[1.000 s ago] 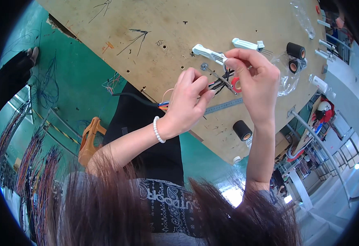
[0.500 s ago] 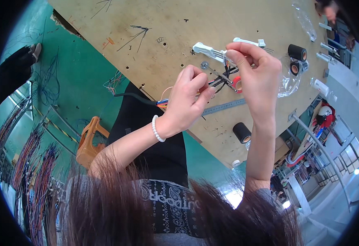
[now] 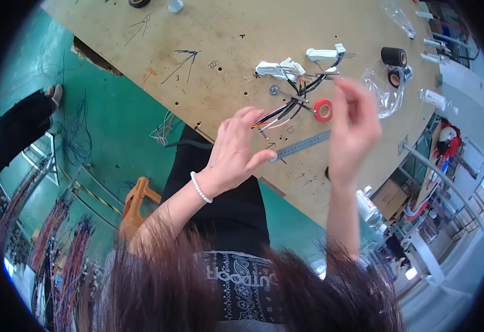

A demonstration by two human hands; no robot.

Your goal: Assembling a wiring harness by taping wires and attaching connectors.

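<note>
The wire harness (image 3: pixel 294 102) is lying on the plywood table (image 3: pixel 214 50), its long axis running from 8 o'clock, where the loose wire ends fan out, to 2 o'clock, where the white connectors (image 3: pixel 300 62) are pointing. The left hand (image 3: pixel 236 152) is hovering at the wire ends with fingers loosely spread, gripping nothing. The right hand (image 3: pixel 355 130) is raised at 3 o'clock, blurred, fingers open. A red tape roll (image 3: pixel 323 110) and a steel ruler (image 3: pixel 303 145) are lying between the hands.

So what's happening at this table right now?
A person stands at a wooden workbench with both hands raised over a wire harness that ends in white connectors. The left hand is at the loose end of the wire bundle; whether it grips the wires cannot be told. The right hand hovers, blurred, beside a red tape roll. A metal ruler lies between the hands.
</note>
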